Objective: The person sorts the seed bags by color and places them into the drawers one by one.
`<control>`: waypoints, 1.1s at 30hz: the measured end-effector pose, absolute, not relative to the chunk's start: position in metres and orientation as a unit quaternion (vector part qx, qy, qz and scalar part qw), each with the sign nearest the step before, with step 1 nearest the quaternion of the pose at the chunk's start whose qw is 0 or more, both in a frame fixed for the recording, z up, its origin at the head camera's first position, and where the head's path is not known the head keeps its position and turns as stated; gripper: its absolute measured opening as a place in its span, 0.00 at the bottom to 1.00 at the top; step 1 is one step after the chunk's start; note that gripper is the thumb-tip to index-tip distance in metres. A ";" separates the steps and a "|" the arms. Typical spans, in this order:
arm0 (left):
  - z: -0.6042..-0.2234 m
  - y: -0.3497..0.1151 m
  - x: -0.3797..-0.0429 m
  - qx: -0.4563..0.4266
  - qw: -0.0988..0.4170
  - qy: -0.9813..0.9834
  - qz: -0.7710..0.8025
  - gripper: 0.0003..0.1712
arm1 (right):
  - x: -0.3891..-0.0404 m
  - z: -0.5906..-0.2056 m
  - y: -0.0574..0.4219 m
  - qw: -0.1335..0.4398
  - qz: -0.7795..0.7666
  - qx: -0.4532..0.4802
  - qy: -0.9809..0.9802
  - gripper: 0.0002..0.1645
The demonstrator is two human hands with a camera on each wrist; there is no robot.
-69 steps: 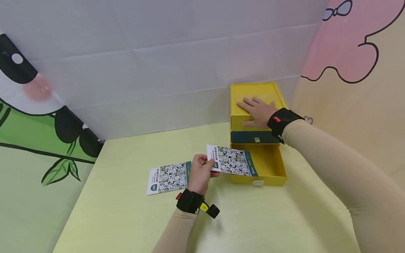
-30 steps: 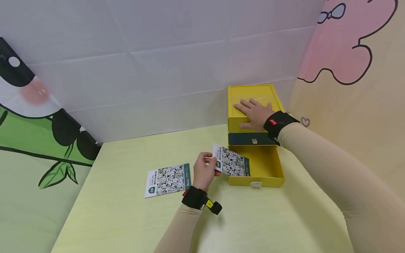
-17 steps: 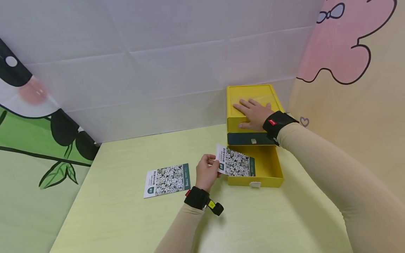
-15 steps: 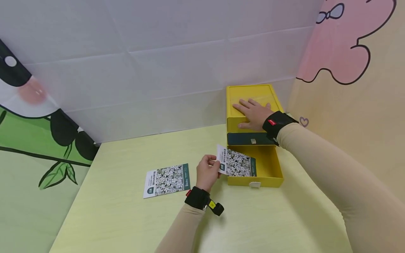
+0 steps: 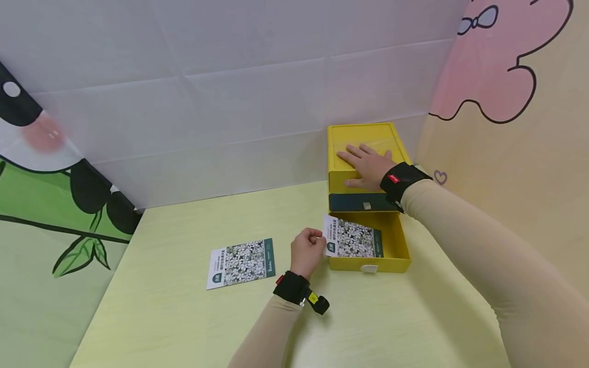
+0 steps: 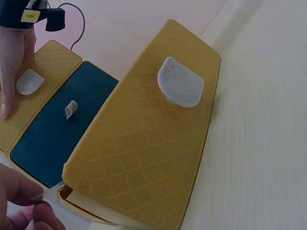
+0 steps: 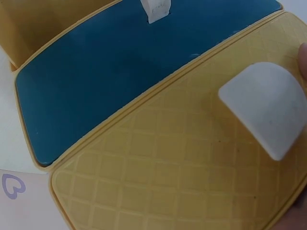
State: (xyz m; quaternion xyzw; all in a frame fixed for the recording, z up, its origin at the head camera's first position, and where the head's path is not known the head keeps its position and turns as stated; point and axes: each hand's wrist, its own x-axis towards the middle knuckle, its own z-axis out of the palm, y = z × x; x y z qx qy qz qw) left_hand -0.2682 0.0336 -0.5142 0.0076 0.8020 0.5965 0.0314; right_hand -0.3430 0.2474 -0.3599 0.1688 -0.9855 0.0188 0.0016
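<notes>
At the near left corner of the pulled-out lower yellow drawer [image 5: 397, 240], my left hand [image 5: 307, 253] pinches the white left edge of a flower seed packet [image 5: 354, 239]. Most of that packet slopes down into the drawer. In the left wrist view the drawer front hides the packet's body, and only the thumb and fingertips [image 6: 29, 201] show by a thin pale edge. My right hand [image 5: 368, 166] rests with spread fingers on the top of the small yellow drawer cabinet [image 5: 338, 145]. Its dark teal middle drawer [image 7: 105, 72] and its yellow top drawer are pushed in.
A second flower seed packet [image 5: 244, 262] lies flat on the pale yellow table [image 5: 184, 327], left of the left hand. Behind the cabinet stands a white wall covering [image 5: 239, 102], and a printed wall [image 5: 488, 153] rises on the right.
My left hand has moved right and slightly down with the packet, bringing more of it into the lower drawer. My right hand has stayed on the cabinet top.
</notes>
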 end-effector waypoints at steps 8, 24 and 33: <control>-0.515 0.038 -0.268 0.008 0.037 0.804 0.594 0.06 | -0.343 -0.359 0.248 0.005 0.016 0.169 -0.985 0.49; -0.522 0.043 -0.265 0.030 0.014 0.823 0.567 0.06 | -0.344 -0.360 0.247 -0.002 0.018 0.170 -0.985 0.49; -0.525 0.045 -0.263 0.033 0.006 0.830 0.557 0.08 | -0.345 -0.360 0.248 0.000 0.011 0.169 -0.986 0.50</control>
